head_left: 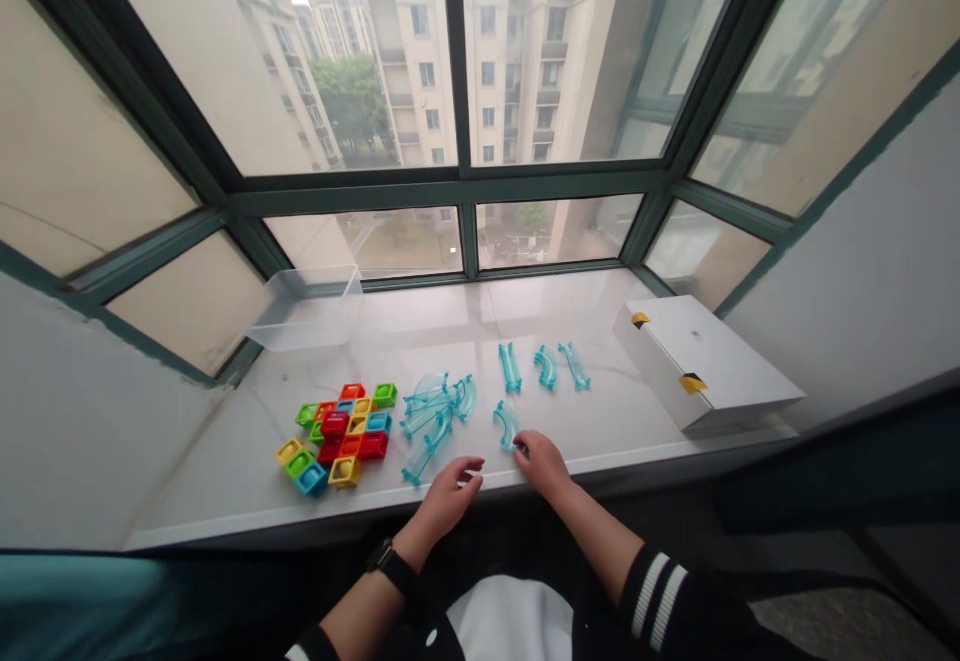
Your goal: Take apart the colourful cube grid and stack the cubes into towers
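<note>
My right hand (543,462) pinches the lower end of a curved, clear blue track piece (506,421) near the sill's front edge. My left hand (451,493) hovers by that edge with its fingers loosely apart and nothing in them. Just beyond it lies a loose heap of clear blue track pieces (437,409), some straight and some curved. Behind my right hand, a straight track piece (510,368), a small curved piece (546,367) and a slightly bent piece (574,366) are laid out in a row, apart from each other.
Left of the heap sits a cluster of red, yellow, green and blue hollow blocks (350,421), some stacked. A clear plastic bin (307,326) stands at the back left. On the right is a white box (705,356) with yellow-and-black tabs. Windows border the marble sill (630,426).
</note>
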Demonstrator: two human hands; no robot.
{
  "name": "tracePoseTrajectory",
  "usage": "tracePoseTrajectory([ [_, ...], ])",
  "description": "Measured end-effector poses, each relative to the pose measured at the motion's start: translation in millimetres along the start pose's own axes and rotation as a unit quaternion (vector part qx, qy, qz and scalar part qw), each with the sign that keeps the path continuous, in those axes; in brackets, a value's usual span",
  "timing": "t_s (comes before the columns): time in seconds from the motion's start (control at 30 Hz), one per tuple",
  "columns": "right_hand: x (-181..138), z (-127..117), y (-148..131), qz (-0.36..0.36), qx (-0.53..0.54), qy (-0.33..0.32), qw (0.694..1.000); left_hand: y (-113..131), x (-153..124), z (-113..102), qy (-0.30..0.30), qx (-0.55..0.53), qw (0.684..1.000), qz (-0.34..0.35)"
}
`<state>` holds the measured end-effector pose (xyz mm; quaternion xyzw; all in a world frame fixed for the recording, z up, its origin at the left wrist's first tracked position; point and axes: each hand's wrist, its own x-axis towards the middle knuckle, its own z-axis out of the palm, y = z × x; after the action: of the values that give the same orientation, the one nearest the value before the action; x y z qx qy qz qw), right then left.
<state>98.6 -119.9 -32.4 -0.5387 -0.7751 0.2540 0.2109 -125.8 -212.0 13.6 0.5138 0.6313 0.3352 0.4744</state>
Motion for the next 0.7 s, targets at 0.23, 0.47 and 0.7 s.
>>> tracePoseTrajectory([
  [0.23,-8.3,-21.3,12.8,-0.014,0.106,0.023,0.994,14.4,32.3,36.6,-0.026,-0.058,0.998,0.014],
  [0.47,-4.4,-26.1,17.1,-0.036,0.11,0.024,0.993,17.9,48.5,56.4,-0.046,-0.069,0.997,0.0],
  [0.7,3.1,-27.1,14.4,-0.061,0.108,0.024,0.992,13.6,53.5,47.5,-0.036,-0.088,0.995,0.005],
])
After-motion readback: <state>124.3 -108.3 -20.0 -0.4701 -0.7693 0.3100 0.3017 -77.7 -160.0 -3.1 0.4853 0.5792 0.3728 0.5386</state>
